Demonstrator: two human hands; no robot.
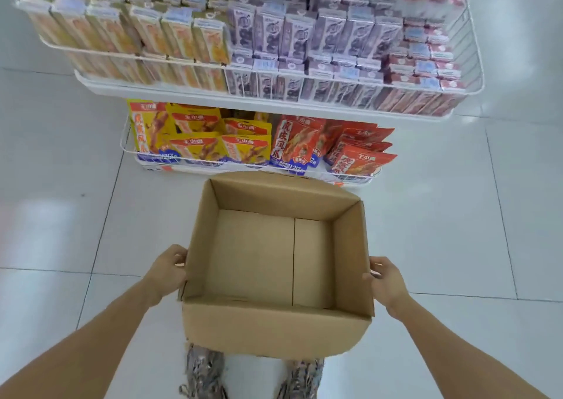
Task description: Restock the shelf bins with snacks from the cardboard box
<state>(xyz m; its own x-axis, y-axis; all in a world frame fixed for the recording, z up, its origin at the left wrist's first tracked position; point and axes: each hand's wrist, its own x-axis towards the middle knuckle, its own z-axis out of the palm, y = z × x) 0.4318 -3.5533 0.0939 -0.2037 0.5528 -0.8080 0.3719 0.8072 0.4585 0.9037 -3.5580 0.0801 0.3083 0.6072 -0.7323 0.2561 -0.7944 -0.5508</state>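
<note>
Head view: the cardboard box (275,264) sits empty before the shelf, the left hand (167,269) and right hand (386,279) each in a grip on its side walls. The snack packets (243,142) fill the shelf bins (359,182); restocking looks finished.

The open brown cardboard box (275,264) hides the fingertips of both hands and most of the patterned shoes (203,371). The stacked cartons on the white wire upper shelf (304,86) are smeared by blur (print unreadable), the topmost rows cut off.
</note>
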